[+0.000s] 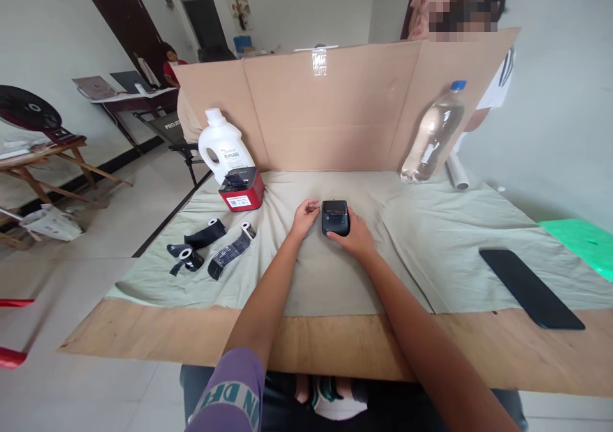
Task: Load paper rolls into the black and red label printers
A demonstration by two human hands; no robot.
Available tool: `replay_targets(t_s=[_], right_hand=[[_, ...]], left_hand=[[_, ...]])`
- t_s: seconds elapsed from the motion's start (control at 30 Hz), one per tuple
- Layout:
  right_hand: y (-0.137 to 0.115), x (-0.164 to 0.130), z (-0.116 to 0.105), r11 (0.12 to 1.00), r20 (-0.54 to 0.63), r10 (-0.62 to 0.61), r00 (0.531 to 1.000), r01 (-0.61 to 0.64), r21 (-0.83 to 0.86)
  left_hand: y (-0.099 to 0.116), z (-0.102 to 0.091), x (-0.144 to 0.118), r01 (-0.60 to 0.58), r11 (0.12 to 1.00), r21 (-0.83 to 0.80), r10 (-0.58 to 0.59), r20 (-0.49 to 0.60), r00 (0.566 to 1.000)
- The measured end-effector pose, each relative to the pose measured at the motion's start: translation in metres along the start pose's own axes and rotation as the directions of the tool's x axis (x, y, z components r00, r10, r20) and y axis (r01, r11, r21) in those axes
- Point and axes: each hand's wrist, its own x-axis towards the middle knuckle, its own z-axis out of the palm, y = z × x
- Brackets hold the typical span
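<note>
Your right hand (357, 235) cups the small black printer (335, 217) mid-table on the cloth (421, 227); your left hand (304, 217) rests beside it, fingers loosely curled, holding nothing. The printer's smooth, rounded plastic could slide on the wrinkled cloth if you press sideways. Glossy black rolls (211, 248) lie well left, partly unwound.

A small black device (335, 217) of matt plastic is seen on a pale green cloth (412, 240), soft and creased. The tabletop (143, 339) beneath is bare, matt wood. The screen (335, 112) behind is brown corrugated cardboard. 1 clear plastic bottle (433, 135) looks glossy, as do the white plastic jug (223, 144) and the black phone (530, 287).
</note>
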Motion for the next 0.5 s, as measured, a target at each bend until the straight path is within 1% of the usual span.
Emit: replay_targets(t_s=[0.13, 0.23, 0.3, 0.37, 0.5], right_hand=[[0.002, 0.001, 0.0, 0.998, -0.022, 0.008, 1.0, -0.006, 0.067], [0.004, 0.002, 0.001, 0.987, -0.044, 0.039, 0.998, -0.032, 0.158], [0.003, 0.002, 0.001, 0.984, -0.037, 0.055, 0.998, -0.048, 0.169], [0.0, 0.001, 0.0, 0.992, -0.017, 0.06, 0.998, -0.058, 0.109], [-0.007, -0.002, -0.001, 0.997, 0.005, 0.036, 0.999, -0.035, -0.073]], left_hand=[[0.0, -0.002, -0.002, -0.005, 1.0, 0.011, 0.005, 0.066, 0.998], [0.002, -0.001, -0.002, 0.007, 1.0, 0.021, -0.009, 0.095, 0.995], [0.004, 0.0, -0.002, 0.025, 0.999, 0.031, -0.029, 0.107, 0.994], [0.006, 0.0, -0.001, 0.05, 0.998, 0.046, -0.055, 0.116, 0.992], [0.012, 0.0, 0.002, 0.113, 0.991, 0.074, -0.122, 0.131, 0.984]])
